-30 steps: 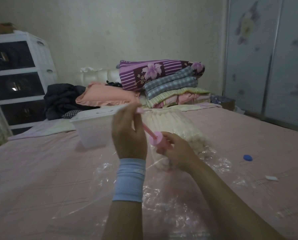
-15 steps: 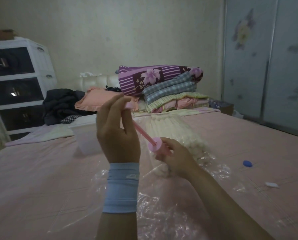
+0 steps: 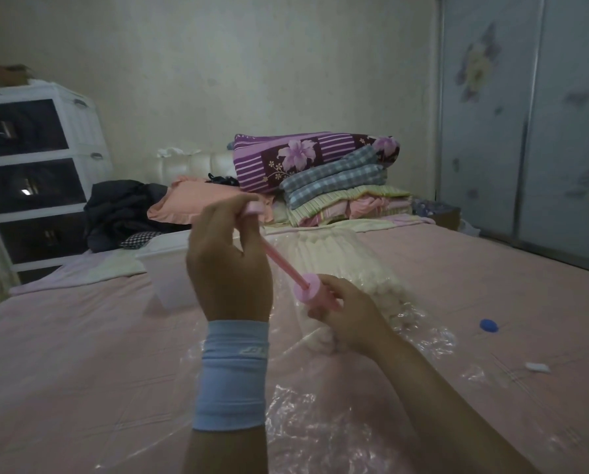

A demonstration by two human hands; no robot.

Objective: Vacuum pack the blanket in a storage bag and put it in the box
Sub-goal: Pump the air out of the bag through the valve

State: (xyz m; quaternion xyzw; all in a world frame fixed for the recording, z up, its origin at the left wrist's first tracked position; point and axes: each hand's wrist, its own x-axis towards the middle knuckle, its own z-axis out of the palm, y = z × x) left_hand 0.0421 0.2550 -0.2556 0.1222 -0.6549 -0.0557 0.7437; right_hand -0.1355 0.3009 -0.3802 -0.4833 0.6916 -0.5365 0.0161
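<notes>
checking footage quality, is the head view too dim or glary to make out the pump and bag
Head view: dim and soft, but the pump stands out; head view: glare patches on the clear bag hide its edges; head view: wide-angle bend tilts the wardrobe.

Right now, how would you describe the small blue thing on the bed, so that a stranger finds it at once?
Start at the pink bed and look to its right side, past the crinkled clear storage bag. There the blue cap lies on the sheet. It is round and bright blue; its neighbour, a small white piece closer to the camera, is oblong.
</notes>
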